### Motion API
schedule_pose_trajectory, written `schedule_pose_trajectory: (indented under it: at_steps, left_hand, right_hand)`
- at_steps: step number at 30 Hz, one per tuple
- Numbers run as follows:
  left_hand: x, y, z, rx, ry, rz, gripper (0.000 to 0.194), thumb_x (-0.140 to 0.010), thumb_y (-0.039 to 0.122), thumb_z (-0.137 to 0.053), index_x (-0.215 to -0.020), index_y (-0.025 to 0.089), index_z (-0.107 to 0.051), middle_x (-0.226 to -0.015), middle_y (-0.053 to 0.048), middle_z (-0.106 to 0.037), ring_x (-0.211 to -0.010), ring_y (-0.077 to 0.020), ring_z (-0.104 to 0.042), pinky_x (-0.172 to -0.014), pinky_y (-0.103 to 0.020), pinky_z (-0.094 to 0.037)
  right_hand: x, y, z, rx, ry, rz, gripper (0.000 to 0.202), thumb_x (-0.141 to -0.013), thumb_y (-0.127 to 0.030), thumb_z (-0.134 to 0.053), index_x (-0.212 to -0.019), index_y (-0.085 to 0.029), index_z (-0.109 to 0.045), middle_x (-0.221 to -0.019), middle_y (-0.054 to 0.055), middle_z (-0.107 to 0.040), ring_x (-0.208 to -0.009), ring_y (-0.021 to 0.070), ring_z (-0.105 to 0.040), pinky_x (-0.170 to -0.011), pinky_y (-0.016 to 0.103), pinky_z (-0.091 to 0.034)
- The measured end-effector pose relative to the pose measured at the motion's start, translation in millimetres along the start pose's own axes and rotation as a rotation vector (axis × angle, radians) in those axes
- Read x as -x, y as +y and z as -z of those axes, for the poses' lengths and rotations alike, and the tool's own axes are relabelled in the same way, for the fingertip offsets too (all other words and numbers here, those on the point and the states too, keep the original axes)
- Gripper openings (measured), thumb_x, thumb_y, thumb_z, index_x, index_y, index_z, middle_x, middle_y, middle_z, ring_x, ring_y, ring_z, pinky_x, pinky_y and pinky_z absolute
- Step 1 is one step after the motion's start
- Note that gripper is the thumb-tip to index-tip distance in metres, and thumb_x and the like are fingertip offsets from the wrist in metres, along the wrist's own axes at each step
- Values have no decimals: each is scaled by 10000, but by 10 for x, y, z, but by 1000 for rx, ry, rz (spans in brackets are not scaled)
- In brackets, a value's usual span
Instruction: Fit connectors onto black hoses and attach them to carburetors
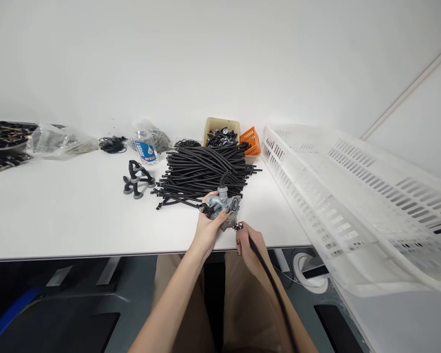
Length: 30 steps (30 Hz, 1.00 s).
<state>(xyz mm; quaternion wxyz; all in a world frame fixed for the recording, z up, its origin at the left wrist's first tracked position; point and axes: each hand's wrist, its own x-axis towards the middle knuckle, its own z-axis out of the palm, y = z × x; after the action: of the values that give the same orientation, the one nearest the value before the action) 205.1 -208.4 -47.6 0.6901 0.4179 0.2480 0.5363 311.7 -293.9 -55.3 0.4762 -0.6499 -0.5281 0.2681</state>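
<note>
Cradling the metal carburetor (222,202), the left hand (207,226) had its fingers curled closed around the body, thumb up on the near face, and there it was, right over the near part of the table (77,211)! In came the right hand (250,241) on the other side, pinched shut on a black hose (272,282) close to the carburetor's lower end. A small shiny clip (240,226) showed at those fingertips, though whether the hose met the carburetor was hard to make out. The rest of the hose ran down along the right forearm, and up top a short black elbow tube (224,178) stuck out of the carburetor.

Just beyond the hands, what a heap: a pile of black hoses (202,166) lay mostly crosswise. Behind it stood a tan bin (209,125) loaded with small dark parts, an orange basket (251,140) tilted just beside it. Over on the left, a cluster of black elbow pieces (135,181) sat near a clear bottle (146,151) with a blue label, with a dark tangle of loops (112,144) and a plastic bag (51,142) farther out. All along the right stretched a slotted white crate (297,179).
</note>
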Motion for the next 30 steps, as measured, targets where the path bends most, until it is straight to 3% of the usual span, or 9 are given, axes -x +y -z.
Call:
schedule_pose_trajectory:
  at_steps: [3,6,10,14,19,22,26,30]
  left_hand:
    - [8,30,-14,36,3,57,619,-647,381,-864,-1173,235,-571,-998,-14,-640,-901,-160,-608,-821,-268,-484]
    - [15,73,-29,79,2,113,654,-625,396,-865,-1181,220,-569,-1006,-30,-652,-896,-181,-619,-782,-284,-505]
    - [30,120,-48,88,-30,130,703,-615,431,-862,-1215,219,-563,-956,-30,-655,-807,-178,-625,-662,-268,-517]
    - [58,124,-40,68,-134,160,699,-638,435,-852,-1234,215,-559,-896,-28,-653,-715,-165,-620,-619,-272,-512]
    - [85,103,0,28,-211,143,623,-650,390,-860,-1181,204,-593,-966,-50,-653,-877,-188,-622,-764,-283,-500]
    - [90,105,6,-27,-193,132,583,-639,378,-868,-1132,205,-609,-966,-41,-648,-884,-182,-604,-776,-273,-479]
    - [88,112,-6,-45,-191,118,566,-640,384,-861,-1112,205,-605,-991,-45,-647,-889,-192,-605,-787,-283,-475]
    - [84,116,-15,-52,-188,100,586,-648,387,-854,-1144,221,-589,-972,-36,-638,-872,-189,-602,-779,-285,-474]
  right_hand:
    - [13,-45,156,-143,-105,54,424,-976,-488,-378,-678,-212,-499,-535,-19,-515,-521,128,-483,-537,237,-392]
    - [19,-45,306,-262,-228,160,461,-945,-582,-439,-833,-186,-648,-648,15,-582,-639,157,-559,-634,271,-471]
    - [3,-22,388,-342,-309,200,482,-917,-607,-489,-884,-178,-707,-719,49,-648,-728,194,-624,-729,333,-525]
    - [-31,-5,311,-397,-155,140,509,-867,-645,-539,-691,-181,-655,-599,31,-605,-594,168,-581,-637,312,-508]
    - [-64,27,161,-484,123,92,416,-737,-569,-727,-686,-194,-554,-627,-6,-556,-599,140,-529,-594,272,-448]
    - [-69,46,97,-487,243,81,388,-720,-493,-759,-741,-208,-497,-653,-28,-537,-608,128,-509,-591,259,-434]
    - [-74,65,38,-550,304,93,418,-711,-429,-771,-895,-225,-456,-770,-16,-575,-680,135,-560,-646,270,-468]
    - [-59,56,2,-556,396,81,504,-725,-386,-760,-1065,-250,-416,-1082,46,-574,-739,120,-599,-692,282,-505]
